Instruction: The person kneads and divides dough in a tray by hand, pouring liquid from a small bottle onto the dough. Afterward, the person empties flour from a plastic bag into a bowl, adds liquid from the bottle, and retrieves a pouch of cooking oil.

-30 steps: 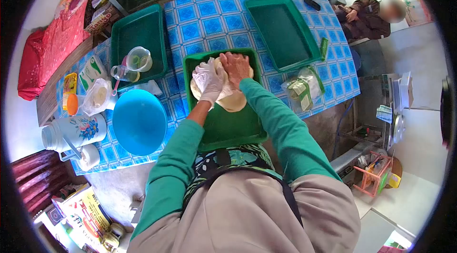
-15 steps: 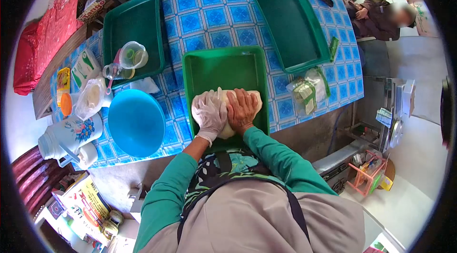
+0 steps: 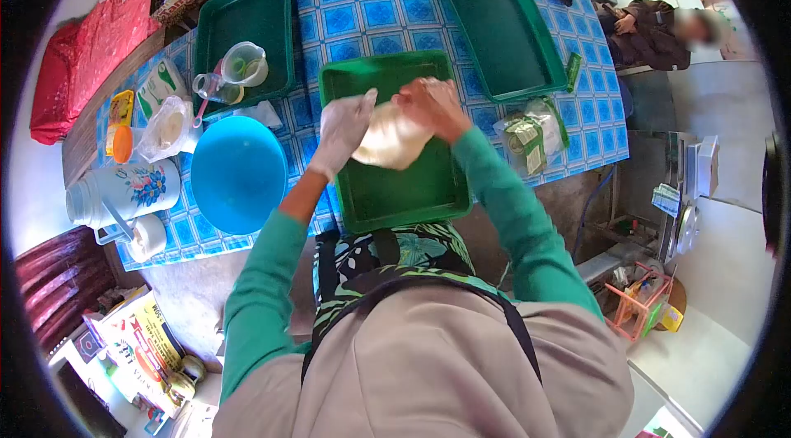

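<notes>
The left hand (image 3: 344,130) and right hand (image 3: 433,105), pressing flat 0.5 s ago, now keep a closed grip on 2 sides of the blurred dough (image 3: 389,143) over the tray (image 3: 404,201), so pressing seems to give way to lifting or stretching.

Grey floor (image 3: 194,294) shows beside the blue-checked table (image 3: 371,14), pale wall (image 3: 729,158) at right.

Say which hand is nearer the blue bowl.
Left: the left hand is right of the blue bowl; the right hand is farther, at the right edge of the dough.
</notes>
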Motion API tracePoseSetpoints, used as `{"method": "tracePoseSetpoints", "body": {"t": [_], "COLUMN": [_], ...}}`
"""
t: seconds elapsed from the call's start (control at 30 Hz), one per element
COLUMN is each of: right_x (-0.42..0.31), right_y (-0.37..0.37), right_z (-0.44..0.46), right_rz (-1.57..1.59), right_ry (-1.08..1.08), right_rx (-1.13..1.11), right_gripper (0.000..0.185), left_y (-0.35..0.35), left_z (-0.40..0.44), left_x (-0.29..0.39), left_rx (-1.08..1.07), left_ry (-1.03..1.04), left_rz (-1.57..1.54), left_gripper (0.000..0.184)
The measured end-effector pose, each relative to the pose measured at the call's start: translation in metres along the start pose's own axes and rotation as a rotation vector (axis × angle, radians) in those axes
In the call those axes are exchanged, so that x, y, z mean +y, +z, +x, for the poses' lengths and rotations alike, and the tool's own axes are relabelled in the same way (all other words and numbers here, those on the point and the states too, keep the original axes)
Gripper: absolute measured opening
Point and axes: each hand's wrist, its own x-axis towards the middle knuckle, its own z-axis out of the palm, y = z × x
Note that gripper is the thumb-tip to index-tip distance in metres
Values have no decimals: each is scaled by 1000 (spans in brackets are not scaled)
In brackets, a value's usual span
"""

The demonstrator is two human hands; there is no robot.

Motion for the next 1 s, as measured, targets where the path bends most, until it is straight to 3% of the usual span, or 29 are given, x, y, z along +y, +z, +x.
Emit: {"method": "tracePoseSetpoints", "body": {"t": [0.07,0.1,0.13,0.17,0.2,0.37,0.47,0.57,0.63,0.7,0.73,0.77,0.8,0.83,0.87,0.9,0.97,1.0], "right_x": [-22,-28,-31,-31,-30,-19,-11,-3,-3,-6,0,8,5,-11,-21,-27,-27,-24], "right_y": [22,43,71,108,129,133,111,99,85,78,72,55,33,21,28,45,89,114], "right_z": [-27,-34,-38,-41,-44,-26,13,57,74,80,72,54,26,-6,-25,-39,-51,-57], "right_rz": [8,-19,-17,48,112,107,23,-55,-60,33,141,131,120,215,228,231,20,24], "right_ry": [84,77,74,-7,-86,-117,-17,62,90,137,61,-95,-248,-91,87,96,-67,-61], "right_rx": [303,445,432,562,695,697,621,578,563,407,353,244,129,230,271,251,641,630], "right_gripper": [20,22,22,24,26,33,23,26,29,33,35,35,36,29,20,20,23,23], "left_y": [10,34,55,69,79,93,88,71,67,66,53,18,3,-1,8,24,69,79], "left_z": [-26,-35,-39,-47,-58,-38,4,45,63,74,69,49,24,0,-17,-35,-53,-60], "left_x": [-11,-21,-31,-38,-40,-42,-38,-21,-17,-27,-28,-14,-5,-2,-3,-4,-9,-18], "left_rx": [-60,237,541,264,306,440,401,479,521,480,370,72,28,-18,158,319,455,219], "left_ry": [-78,141,363,251,254,259,129,72,53,51,80,-73,-95,-120,74,263,303,230], "left_rz": [-92,20,134,206,184,168,307,307,292,276,28,-36,-122,-209,-110,-6,295,127], "left_gripper": [36,36,36,39,40,44,45,32,33,43,53,56,53,49,42,36,33,43]}}
